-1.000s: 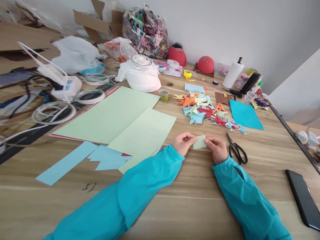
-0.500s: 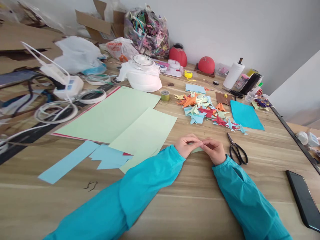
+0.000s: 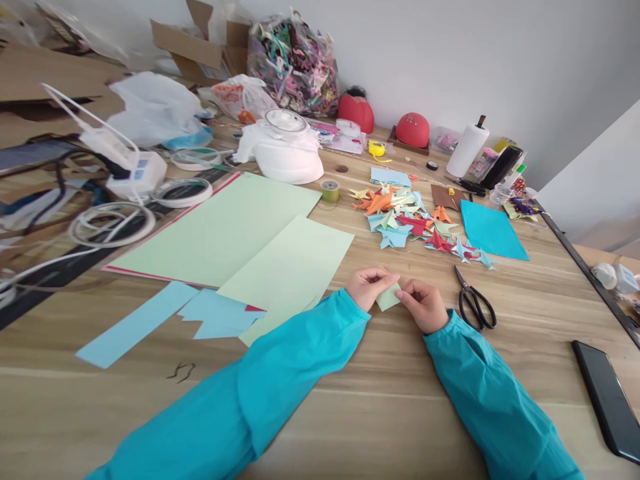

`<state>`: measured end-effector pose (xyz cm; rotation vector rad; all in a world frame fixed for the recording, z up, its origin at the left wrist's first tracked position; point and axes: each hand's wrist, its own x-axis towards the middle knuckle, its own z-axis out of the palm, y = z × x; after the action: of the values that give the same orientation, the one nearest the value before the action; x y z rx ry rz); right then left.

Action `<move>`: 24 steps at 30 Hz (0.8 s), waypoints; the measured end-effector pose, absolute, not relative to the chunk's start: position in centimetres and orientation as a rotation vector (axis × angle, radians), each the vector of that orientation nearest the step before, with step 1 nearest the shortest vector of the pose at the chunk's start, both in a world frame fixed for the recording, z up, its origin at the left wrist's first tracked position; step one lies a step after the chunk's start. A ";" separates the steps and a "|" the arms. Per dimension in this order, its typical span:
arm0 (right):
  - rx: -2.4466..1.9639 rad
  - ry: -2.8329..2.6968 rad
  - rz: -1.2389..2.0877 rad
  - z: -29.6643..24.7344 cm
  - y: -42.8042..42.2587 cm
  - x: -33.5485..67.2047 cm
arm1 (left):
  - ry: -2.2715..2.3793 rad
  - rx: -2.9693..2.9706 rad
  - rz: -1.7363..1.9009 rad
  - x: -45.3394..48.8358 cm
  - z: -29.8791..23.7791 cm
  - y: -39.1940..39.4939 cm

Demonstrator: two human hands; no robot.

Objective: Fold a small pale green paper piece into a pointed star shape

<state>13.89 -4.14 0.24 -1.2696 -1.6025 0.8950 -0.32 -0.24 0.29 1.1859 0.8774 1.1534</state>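
Pale green paper piece [image 3: 388, 299], small, held just in front of the person, head view: left hand [image 3: 369, 288] pinches its upper-left part between thumb and fingers; right hand [image 3: 425, 303] has thumb and forefinger closed on its right corner. Folded paper shapes [image 3: 411, 225] lie between twelve and one o'clock of it, scissors [image 3: 466, 287] at three, a large green sheet [image 3: 290, 260] near ten. Step in hand judged to be a fold or turn of the piece; next move seems to call for aligned edges, a firm left pinch, light right fingertips.
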 end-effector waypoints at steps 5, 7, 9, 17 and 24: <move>-1.280 -1.570 0.902 0.1 -4.0 14.0 | 0.900 1.013 1.106 -0.2 0.4 -0.2; -1.262 -1.511 0.914 0.0 -4.0 14.1 | 0.858 0.965 1.098 -0.2 0.5 -0.2; -1.259 -1.459 0.919 -0.1 -3.9 14.2 | 0.848 0.986 1.069 -0.3 0.5 -0.1; -1.196 -1.313 1.018 0.3 -4.1 13.9 | 0.945 1.292 0.958 -0.4 0.3 -0.5; -1.174 -1.222 1.032 0.1 -3.8 14.1 | 0.917 1.309 0.917 0.0 0.2 -1.0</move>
<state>14.08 -3.81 0.12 -1.1737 -1.2222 1.0323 0.00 -0.99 0.25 1.3086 0.9166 0.9175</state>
